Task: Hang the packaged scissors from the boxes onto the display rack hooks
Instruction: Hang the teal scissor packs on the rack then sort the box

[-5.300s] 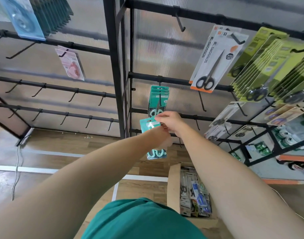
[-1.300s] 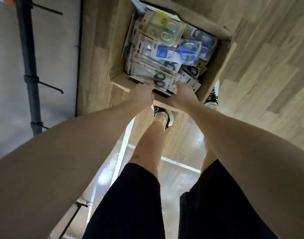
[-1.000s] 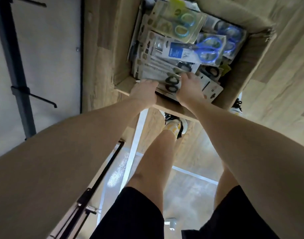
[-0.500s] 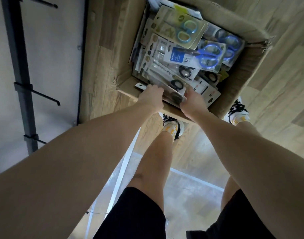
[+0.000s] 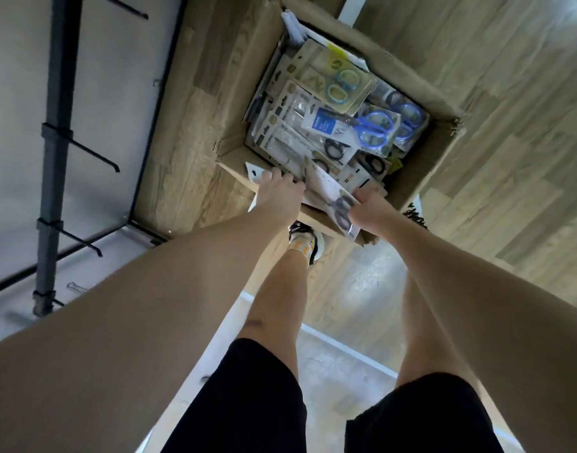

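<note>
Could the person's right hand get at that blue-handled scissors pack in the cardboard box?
Probably not yet: the right hand is gripping a white black-handled scissors pack. The blue-handled scissors pack lies uncovered on top in the cardboard box.

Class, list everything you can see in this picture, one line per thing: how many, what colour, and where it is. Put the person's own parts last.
cardboard box: one, brown, open on the floor ahead of the feet.
packaged scissors: many, count unclear, mostly grey-white cards, stacked in the box.
blue-handled scissors: at least two packs, upper right of the stack.
black-handled pack: one, white card, held over the box's near edge.
display rack: one, black, left, with bare hooks.
wood-look floor: tan.
shoes: two, white, partly hidden.
shorts: black.
left hand: grips the pack.
right hand: grips the pack.
</note>
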Motion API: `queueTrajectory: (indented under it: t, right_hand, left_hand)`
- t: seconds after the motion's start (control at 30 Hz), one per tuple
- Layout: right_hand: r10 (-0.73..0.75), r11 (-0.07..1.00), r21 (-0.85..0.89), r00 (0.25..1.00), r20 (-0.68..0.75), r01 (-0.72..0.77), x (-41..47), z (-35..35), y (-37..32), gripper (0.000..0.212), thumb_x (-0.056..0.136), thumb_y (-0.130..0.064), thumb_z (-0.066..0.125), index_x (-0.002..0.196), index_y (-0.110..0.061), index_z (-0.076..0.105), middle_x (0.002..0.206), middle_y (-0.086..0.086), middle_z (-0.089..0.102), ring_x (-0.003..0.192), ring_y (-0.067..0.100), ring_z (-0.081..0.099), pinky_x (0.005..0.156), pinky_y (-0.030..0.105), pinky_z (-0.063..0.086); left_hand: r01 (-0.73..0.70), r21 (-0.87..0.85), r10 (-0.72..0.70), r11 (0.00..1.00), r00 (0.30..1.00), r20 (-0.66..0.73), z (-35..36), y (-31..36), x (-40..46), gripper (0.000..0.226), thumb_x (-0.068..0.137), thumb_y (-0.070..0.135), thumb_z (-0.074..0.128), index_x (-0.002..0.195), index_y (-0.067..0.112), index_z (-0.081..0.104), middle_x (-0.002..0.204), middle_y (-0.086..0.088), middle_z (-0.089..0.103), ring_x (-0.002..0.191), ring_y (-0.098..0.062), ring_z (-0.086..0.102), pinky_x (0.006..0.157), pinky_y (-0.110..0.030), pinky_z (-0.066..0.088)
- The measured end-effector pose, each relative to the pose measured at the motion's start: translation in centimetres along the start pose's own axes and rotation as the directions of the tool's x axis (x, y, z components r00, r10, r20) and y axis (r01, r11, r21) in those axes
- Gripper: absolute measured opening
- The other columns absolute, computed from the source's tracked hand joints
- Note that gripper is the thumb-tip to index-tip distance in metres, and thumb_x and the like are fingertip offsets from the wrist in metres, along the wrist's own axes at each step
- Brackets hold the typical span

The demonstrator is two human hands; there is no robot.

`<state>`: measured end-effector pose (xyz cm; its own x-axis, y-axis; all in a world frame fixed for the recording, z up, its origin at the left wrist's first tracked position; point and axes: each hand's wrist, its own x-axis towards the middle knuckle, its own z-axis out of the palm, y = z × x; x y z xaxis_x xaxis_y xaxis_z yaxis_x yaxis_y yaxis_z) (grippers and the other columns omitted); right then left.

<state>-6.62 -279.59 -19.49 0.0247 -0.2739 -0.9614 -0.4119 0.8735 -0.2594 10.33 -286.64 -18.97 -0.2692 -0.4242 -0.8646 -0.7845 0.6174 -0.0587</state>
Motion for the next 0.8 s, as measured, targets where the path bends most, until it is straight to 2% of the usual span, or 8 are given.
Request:
queueTrajectory:
  t: [0.07, 0.17, 0.3, 0.43, 0.57, 0.67, 0.73, 0.8]
  right_hand:
    - [-0.017, 0.999, 0.028, 1.0, 0.022, 0.016, -0.2, 0.7, 0.3, 0.033, 0.093, 0.001, 0.039, 0.119, -0.014, 0.052, 0.094, 0.007, 0.055, 0.078, 0.02, 0.054, 0.064, 0.032, 0.048]
    - [-0.008, 0.993, 0.119, 0.999, 0.035, 0.004, -0.1, 1.6, 0.3, 0.044, 0.097, -0.003, 0.039, 0.138, -0.019, 0.044, 0.113, 0.01, 0.053, 0.091, 0.025, 0.057, 0.088, 0.053, 0.057]
    - [-0.02, 0.995, 0.094, 0.999, 0.036, 0.016, 0.6, 2.1, 0.0, 0.028, 0.102, -0.025, 0.046, 0.127, -0.014, 0.05, 0.108, 0.007, 0.056, 0.092, 0.022, 0.058, 0.086, 0.046, 0.057]
    - [-0.087, 0.993, -0.084, 0.996, -0.029, 0.084, 1.3, 2.7, -0.2, 0.03, 0.103, -0.036, 0.049, 0.115, -0.01, 0.058, 0.086, 0.003, 0.06, 0.073, 0.015, 0.056, 0.058, 0.027, 0.041]
    - [-0.05, 0.987, -0.153, 0.998, -0.039, 0.044, 1.0, 2.2, -0.4, 0.022, 0.101, -0.022, 0.052, 0.116, -0.006, 0.051, 0.088, 0.006, 0.058, 0.083, 0.023, 0.058, 0.062, 0.029, 0.041]
    - [-0.027, 0.991, -0.133, 0.997, -0.071, 0.017, 0.2, 1.3, -0.1, 0.03, 0.099, -0.014, 0.052, 0.128, -0.009, 0.047, 0.097, 0.004, 0.055, 0.081, 0.021, 0.055, 0.058, 0.028, 0.038]
    - [-0.016, 0.995, -0.1, 0.997, -0.074, 0.009, -0.3, 0.5, 0.3, 0.033, 0.097, -0.014, 0.051, 0.13, -0.012, 0.047, 0.103, 0.004, 0.059, 0.084, 0.02, 0.058, 0.065, 0.031, 0.047]
    - [0.029, 0.999, -0.024, 0.997, -0.071, -0.031, -1.4, -0.6, 0.4, 0.036, 0.094, -0.014, 0.049, 0.129, -0.016, 0.049, 0.113, 0.008, 0.062, 0.097, 0.024, 0.06, 0.081, 0.039, 0.053]
  left_hand:
    - [0.007, -0.04, -0.004, 0.999, 0.997, 0.072, -0.2, 0.0, 0.2, 0.045, 0.084, 0.005, 0.052, 0.127, 0.019, 0.048, 0.117, -0.007, 0.061, 0.116, -0.03, 0.052, 0.104, -0.054, 0.029]
    - [-0.001, 0.005, 0.0, 1.0, 0.998, 0.07, 0.1, -0.4, 0.6, 0.046, 0.089, 0.009, 0.052, 0.134, 0.016, 0.046, 0.131, -0.008, 0.054, 0.125, -0.027, 0.046, 0.104, -0.047, 0.03]
    - [0.027, 0.107, -0.031, 0.994, 0.999, 0.034, 1.0, -0.8, 0.8, 0.041, 0.092, 0.02, 0.057, 0.131, 0.012, 0.053, 0.135, -0.012, 0.049, 0.127, -0.03, 0.037, 0.105, -0.037, 0.031]
    - [-0.042, 0.182, 0.041, 0.982, 0.999, 0.007, 1.0, -1.0, 0.8, 0.03, 0.093, 0.023, 0.057, 0.122, 0.015, 0.059, 0.124, -0.008, 0.059, 0.12, -0.028, 0.043, 0.099, -0.037, 0.034]
    - [-0.057, 0.126, 0.058, 0.99, 0.998, -0.007, 0.6, -0.7, 0.0, 0.031, 0.092, 0.017, 0.054, 0.122, 0.018, 0.056, 0.122, -0.006, 0.057, 0.119, -0.028, 0.046, 0.101, -0.048, 0.031]
    - [-0.102, -0.009, 0.101, 0.995, 0.994, -0.03, 0.2, 0.0, -0.6, 0.029, 0.094, 0.017, 0.053, 0.123, 0.019, 0.054, 0.122, -0.005, 0.058, 0.116, -0.025, 0.049, 0.095, -0.04, 0.037]
    - [-0.12, -0.065, 0.117, 0.991, 0.992, -0.049, -0.2, 0.5, -1.3, 0.025, 0.095, 0.017, 0.052, 0.12, 0.019, 0.055, 0.119, -0.005, 0.06, 0.113, -0.025, 0.051, 0.089, -0.036, 0.039]
    - [-0.115, -0.107, 0.109, 0.988, 0.992, -0.063, -0.8, 0.9, -2.2, 0.024, 0.096, 0.015, 0.05, 0.119, 0.019, 0.056, 0.118, -0.005, 0.061, 0.112, -0.025, 0.051, 0.087, -0.035, 0.039]
